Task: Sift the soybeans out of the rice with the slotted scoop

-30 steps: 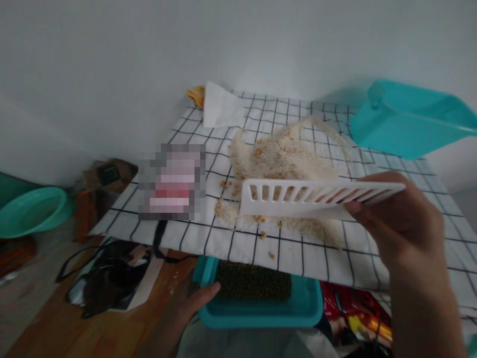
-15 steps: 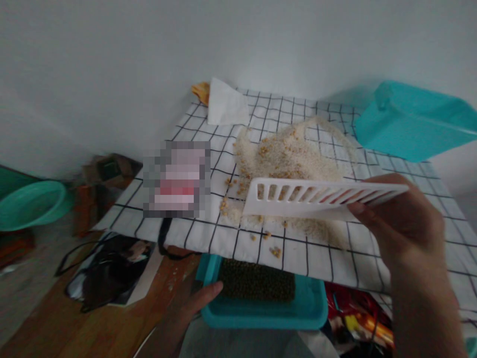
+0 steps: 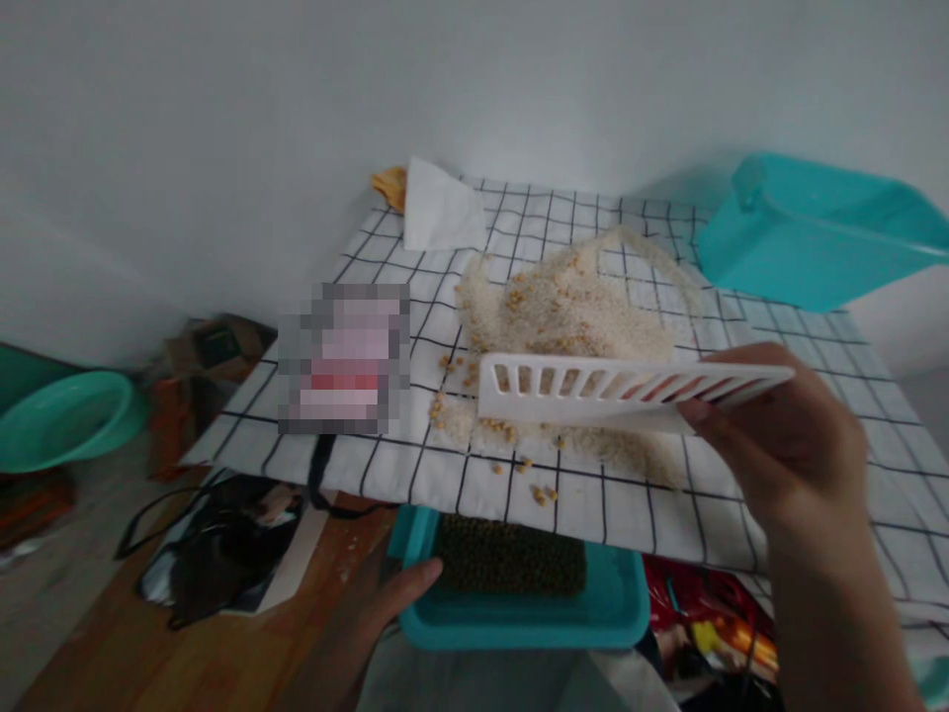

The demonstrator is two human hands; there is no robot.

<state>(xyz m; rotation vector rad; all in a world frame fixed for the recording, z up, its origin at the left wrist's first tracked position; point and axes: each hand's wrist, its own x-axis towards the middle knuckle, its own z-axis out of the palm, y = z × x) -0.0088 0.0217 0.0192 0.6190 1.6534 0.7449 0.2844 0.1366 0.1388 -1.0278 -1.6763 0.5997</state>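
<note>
Over the checked cloth [image 3: 667,514], your right hand [image 3: 786,445] gripped the slotted white scraper [image 3: 593,388] at the rice-and-bean pile [image 3: 570,307], your left hand [image 3: 392,593] holding the near teal tray [image 3: 519,623]; next, likely rake beans nearward.

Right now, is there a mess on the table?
Yes. A heap of rice mixed with yellow beans lies loose on the checked cloth, and a few beans have strayed near its front edge. The right hand holds a slotted scraper against the heap.
</note>
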